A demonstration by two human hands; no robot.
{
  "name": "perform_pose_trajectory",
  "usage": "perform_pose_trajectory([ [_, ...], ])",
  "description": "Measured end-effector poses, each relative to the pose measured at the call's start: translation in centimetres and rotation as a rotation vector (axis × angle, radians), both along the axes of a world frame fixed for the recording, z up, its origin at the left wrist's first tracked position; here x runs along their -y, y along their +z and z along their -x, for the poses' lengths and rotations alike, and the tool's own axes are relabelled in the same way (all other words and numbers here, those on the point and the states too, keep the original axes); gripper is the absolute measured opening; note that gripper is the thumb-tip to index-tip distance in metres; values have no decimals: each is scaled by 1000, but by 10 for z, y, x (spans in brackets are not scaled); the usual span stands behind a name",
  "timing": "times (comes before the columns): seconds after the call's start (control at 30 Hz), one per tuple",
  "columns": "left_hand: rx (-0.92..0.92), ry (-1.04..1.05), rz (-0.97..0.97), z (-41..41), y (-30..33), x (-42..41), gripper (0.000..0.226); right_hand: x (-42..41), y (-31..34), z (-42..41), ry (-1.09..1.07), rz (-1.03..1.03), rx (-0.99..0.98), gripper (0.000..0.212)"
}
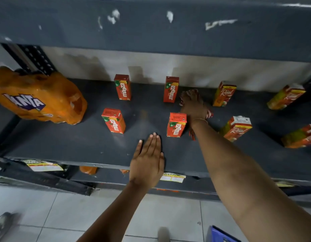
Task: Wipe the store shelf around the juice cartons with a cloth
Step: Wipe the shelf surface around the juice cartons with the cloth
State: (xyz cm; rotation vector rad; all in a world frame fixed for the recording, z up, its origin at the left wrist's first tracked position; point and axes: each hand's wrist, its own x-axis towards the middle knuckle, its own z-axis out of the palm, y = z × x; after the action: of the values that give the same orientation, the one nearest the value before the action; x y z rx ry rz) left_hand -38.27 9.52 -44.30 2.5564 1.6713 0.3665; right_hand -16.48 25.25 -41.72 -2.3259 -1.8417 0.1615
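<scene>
On the dark grey shelf (67,144) stand several red Maaza juice cartons, among them a back one (171,89) and a front one (176,124), with Real juice cartons (224,93) to the right. My right hand (193,105) reaches between those two Maaza cartons and the Real cartons, pressing a red-and-white cloth (209,114) flat on the shelf; most of the cloth is hidden under the hand. Resting palm down near the shelf's front edge is my left hand (147,159), fingers together and holding nothing.
An orange shrink-wrapped Fanta pack (37,96) lies at the left end of the shelf. The upper shelf's front (151,32) overhangs. Price labels (172,177) hang on the front edge. A lower shelf holds orange bottles (88,169). Below is a tiled floor (64,215) with a blue object (219,234).
</scene>
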Motion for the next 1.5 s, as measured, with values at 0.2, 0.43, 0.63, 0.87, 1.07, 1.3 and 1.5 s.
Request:
perform_pose_trajectory([
  [0.2, -6, -11, -5, 1, 3, 2, 56, 27, -1, 6, 2, 6, 31, 57],
  [0.43, -15, -34, 14, 3, 2, 1, 59, 63, 8, 22, -83, 52, -15, 55],
  [0.63, -15, -50, 49, 4, 3, 2, 57, 108, 13, 37, -127, 0, 32, 55],
  [0.87, -12, -70, 101, 7, 8, 4, 57, 176, 16, 56, -101, 25, 54, 61],
  [1.07, -21, -164, 136, 20, 14, 10, 55, 246, 26, 91, -25, 40, 91, 62],
  [1.3, -37, -184, 166, 75, 15, 22, 56, 303, 26, 137, 216, 209, -100, 47],
  [1.5, -34, -88, 137, 131, 10, 10, 56, 265, 48, 182, 136, -19, -300, 50],
])
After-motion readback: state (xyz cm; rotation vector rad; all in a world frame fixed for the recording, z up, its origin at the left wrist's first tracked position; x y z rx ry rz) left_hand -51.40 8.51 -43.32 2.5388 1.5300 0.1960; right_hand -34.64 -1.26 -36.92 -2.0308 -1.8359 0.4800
